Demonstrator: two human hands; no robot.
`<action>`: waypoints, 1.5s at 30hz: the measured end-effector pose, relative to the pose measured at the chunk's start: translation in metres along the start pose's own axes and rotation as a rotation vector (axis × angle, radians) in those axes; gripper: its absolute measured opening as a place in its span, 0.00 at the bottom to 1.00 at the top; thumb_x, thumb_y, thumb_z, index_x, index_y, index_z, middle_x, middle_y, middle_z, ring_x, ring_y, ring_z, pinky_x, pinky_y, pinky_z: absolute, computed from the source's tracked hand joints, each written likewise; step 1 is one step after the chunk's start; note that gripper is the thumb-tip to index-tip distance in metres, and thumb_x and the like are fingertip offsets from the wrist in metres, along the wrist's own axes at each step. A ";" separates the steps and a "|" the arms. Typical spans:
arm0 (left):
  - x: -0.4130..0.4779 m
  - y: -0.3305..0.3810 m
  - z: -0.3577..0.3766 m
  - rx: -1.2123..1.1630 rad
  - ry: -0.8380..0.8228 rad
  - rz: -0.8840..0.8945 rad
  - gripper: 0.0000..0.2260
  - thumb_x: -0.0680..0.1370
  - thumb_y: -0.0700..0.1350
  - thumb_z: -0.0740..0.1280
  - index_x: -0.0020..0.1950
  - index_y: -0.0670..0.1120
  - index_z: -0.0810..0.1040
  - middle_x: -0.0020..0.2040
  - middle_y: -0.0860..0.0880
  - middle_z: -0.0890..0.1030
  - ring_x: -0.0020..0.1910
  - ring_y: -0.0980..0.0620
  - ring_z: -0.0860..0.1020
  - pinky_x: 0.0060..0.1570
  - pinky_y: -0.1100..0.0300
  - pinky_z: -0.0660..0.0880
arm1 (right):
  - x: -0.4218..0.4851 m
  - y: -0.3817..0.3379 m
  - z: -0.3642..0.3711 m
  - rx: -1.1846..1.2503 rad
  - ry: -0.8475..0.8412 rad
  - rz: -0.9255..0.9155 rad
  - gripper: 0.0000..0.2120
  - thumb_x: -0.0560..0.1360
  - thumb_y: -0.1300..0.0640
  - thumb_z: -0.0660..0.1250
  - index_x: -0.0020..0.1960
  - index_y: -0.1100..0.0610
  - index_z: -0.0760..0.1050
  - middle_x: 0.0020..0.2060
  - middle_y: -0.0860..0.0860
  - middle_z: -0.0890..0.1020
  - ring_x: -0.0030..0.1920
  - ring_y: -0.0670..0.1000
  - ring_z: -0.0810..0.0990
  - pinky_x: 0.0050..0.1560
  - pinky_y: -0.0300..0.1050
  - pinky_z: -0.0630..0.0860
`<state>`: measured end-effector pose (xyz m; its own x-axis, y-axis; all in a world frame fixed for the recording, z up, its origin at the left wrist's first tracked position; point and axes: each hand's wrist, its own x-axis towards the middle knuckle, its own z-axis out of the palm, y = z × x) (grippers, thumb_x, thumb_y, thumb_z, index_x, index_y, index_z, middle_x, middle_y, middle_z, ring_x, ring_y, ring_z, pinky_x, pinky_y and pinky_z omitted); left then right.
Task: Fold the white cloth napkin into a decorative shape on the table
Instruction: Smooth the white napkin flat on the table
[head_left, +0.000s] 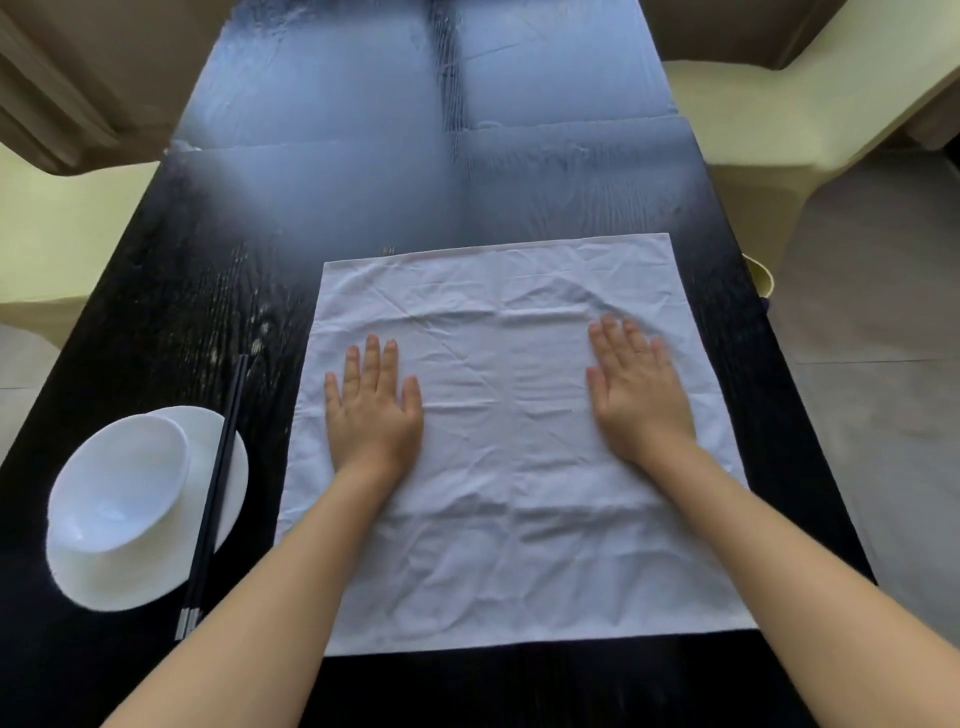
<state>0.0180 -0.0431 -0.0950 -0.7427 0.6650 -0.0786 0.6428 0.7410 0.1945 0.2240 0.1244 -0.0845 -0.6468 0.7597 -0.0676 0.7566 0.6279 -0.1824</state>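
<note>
The white cloth napkin (509, 519) lies spread out as a wrinkled square on the dark table (363, 208), unfolded. My left hand (371, 410) rests flat, palm down, on the napkin's left half with fingers pointing away from me. My right hand (636, 392) lies flat on the right half, fingers slightly blurred. Neither hand grips any cloth.
A white bowl (119, 480) sits on a white plate (156, 587) at the table's near left, with dark chopsticks (215, 488) lying across the plate's right side. Pale chairs (810, 109) stand on both sides of the table.
</note>
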 end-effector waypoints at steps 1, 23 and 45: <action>-0.001 -0.006 -0.002 0.002 -0.008 0.013 0.25 0.81 0.54 0.48 0.76 0.51 0.48 0.78 0.53 0.48 0.76 0.53 0.45 0.74 0.51 0.40 | -0.002 0.009 -0.002 -0.002 -0.015 0.021 0.33 0.73 0.44 0.35 0.76 0.53 0.46 0.77 0.49 0.49 0.76 0.49 0.45 0.74 0.48 0.39; -0.101 -0.048 -0.003 0.029 -0.027 -0.016 0.25 0.80 0.53 0.45 0.76 0.49 0.47 0.78 0.51 0.48 0.76 0.53 0.45 0.74 0.51 0.39 | -0.120 -0.055 0.023 0.006 -0.007 -0.083 0.28 0.77 0.48 0.44 0.75 0.55 0.54 0.75 0.51 0.57 0.75 0.51 0.53 0.73 0.47 0.40; -0.161 -0.054 -0.004 0.039 -0.094 0.195 0.29 0.74 0.62 0.39 0.74 0.53 0.42 0.76 0.54 0.43 0.74 0.56 0.40 0.69 0.59 0.29 | -0.162 -0.053 0.021 0.016 -0.064 -0.066 0.30 0.76 0.42 0.40 0.75 0.52 0.43 0.75 0.48 0.46 0.75 0.49 0.43 0.71 0.44 0.31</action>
<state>0.1018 -0.1908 -0.0888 -0.5843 0.8004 -0.1340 0.7806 0.5994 0.1770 0.2869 -0.0359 -0.0846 -0.7001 0.7044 -0.1174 0.7111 0.6728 -0.2040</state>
